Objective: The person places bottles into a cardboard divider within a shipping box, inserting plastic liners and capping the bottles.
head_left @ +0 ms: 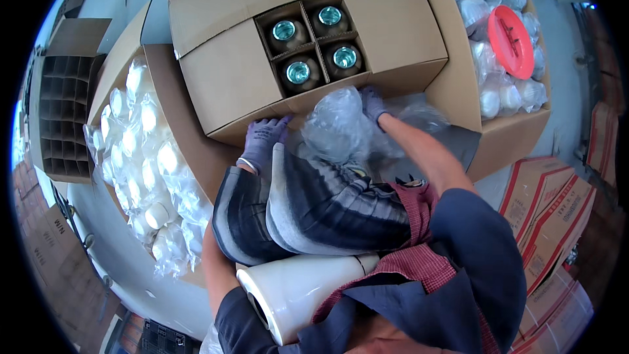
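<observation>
A cardboard carton (229, 85) stands in front of me, its flaps framing a divided opening. Several dark, rounded flasks (298, 73) with shiny teal glass mouths sit upright in separate cells. My left hand (262, 139), in a grey-purple knit glove, rests on the carton's near edge with its fingers spread. My right hand (372, 105), gloved alike, is at the same edge farther right. A crumpled clear plastic bag (337, 124) lies directly beside it. The right fingertips are partly hidden, so whether they grip the carton or bag is unclear.
At left, an open carton (173, 85) holds several white items (157, 215) in clear plastic. Another carton (514, 137) at right holds wrapped items under a red oval tray (511, 42). A glossy white cylinder (314, 288) lies against my lap. Flattened cartons (550, 216) lie lower right.
</observation>
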Demonstrator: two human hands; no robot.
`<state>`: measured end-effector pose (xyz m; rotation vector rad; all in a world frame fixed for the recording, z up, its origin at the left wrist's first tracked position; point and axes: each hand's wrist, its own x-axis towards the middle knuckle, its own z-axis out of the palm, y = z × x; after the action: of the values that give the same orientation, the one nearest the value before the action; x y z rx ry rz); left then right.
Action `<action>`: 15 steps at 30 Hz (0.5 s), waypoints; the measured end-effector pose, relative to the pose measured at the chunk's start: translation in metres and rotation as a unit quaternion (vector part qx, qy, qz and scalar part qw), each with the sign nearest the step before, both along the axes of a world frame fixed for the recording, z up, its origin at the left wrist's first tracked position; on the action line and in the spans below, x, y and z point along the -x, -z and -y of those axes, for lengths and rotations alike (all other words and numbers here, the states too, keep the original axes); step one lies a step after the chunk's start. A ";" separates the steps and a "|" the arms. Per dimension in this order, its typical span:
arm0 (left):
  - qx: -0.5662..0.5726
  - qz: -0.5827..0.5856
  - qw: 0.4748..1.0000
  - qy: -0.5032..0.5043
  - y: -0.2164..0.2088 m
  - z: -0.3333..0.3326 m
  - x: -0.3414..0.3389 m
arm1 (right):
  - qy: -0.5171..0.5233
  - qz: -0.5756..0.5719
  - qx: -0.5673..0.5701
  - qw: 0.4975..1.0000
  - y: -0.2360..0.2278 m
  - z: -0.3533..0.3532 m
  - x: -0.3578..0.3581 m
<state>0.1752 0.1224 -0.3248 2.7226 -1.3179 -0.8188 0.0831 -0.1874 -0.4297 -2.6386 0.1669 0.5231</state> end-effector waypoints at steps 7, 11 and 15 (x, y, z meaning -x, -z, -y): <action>0.047 -0.040 0.994 0.085 -0.012 0.039 -0.003 | 0.097 -0.016 -0.065 0.993 0.021 -0.055 -0.016; 0.209 0.094 0.910 0.346 0.002 0.059 0.001 | 0.096 -0.013 -0.093 0.991 0.015 -0.059 -0.027; 0.234 0.009 0.931 0.281 0.045 0.078 0.003 | 0.038 -0.044 -0.161 0.985 -0.002 -0.045 -0.030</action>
<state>0.1724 0.0447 -0.3697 2.0089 -2.0247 -0.4013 0.1135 -0.1420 -0.4278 -2.2870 0.1909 0.5888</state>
